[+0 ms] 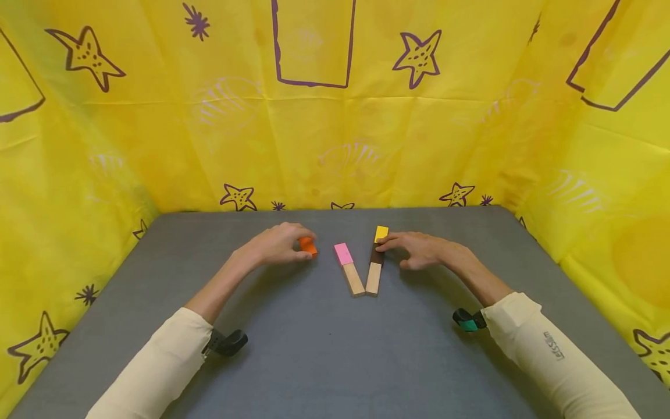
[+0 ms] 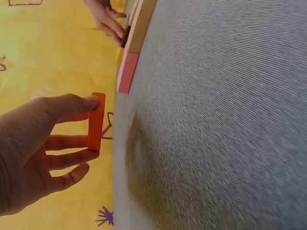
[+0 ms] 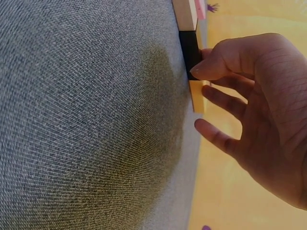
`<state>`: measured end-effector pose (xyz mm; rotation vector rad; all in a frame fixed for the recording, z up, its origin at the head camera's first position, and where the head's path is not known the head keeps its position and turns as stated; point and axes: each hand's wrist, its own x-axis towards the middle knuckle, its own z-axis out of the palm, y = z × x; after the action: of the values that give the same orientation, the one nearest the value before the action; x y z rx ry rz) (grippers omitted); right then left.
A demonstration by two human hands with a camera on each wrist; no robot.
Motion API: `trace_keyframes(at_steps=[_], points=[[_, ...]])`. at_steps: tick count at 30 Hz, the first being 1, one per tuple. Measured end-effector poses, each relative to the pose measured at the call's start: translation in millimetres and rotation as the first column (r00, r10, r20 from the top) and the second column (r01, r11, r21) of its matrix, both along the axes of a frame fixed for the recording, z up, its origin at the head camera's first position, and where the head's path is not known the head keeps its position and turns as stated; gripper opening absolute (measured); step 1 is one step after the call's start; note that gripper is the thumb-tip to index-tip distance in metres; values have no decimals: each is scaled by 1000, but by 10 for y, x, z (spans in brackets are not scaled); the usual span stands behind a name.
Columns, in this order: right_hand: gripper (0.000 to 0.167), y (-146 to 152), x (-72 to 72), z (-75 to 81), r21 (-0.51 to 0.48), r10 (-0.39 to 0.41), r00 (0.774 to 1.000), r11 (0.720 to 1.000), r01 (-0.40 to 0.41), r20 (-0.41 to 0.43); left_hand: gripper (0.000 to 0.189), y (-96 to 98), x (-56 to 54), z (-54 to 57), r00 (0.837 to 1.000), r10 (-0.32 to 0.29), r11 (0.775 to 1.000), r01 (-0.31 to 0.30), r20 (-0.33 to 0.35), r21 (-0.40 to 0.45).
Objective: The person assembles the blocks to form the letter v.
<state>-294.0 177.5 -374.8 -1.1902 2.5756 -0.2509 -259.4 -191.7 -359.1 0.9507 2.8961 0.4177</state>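
Observation:
In the head view my left hand (image 1: 280,243) pinches an orange block (image 1: 308,246) between thumb and fingers. The left wrist view shows this orange block (image 2: 96,122) held up over the table. My right hand (image 1: 421,250) reaches over the right-hand row, its fingertips at the dark brown block (image 1: 377,254) and the yellow block (image 1: 381,233). Its fingers are spread and relaxed, and the thumb stays apart from the row in the head view. A plain wooden block (image 1: 373,279) forms the near end of that row.
Left of that row, a pink block (image 1: 344,254) and another plain wooden block (image 1: 353,280) lie end to end. The two rows make a V, their near ends almost meeting. The grey table (image 1: 324,361) is bordered by a yellow patterned cloth (image 1: 314,128).

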Motion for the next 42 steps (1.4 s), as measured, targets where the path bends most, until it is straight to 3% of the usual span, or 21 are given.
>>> trace_keyframes(at_steps=[8,15,26,37,42], points=[[65,31,4,0,4,-13,1000,1000,13,2,47,218,-195,-30,998,52,998,-52,18,30],[66,43,13,2,7,-22,1000,1000,22,1,49,384,-372,-88,999,40,996,-39,-6,78],[66,27,-16,-34,0,-3,1000,1000,3,-9,48,562,-592,-165,1000,29,996,-29,-2,82],[67,1,-3,-44,-6,0,1000,1000,0,-1,51,578,-698,-273,999,23,999,-24,22,38],[67,20,-4,-44,-5,-9,1000,1000,9,-1,54,544,-724,-321,999,14,998,-17,40,65]])
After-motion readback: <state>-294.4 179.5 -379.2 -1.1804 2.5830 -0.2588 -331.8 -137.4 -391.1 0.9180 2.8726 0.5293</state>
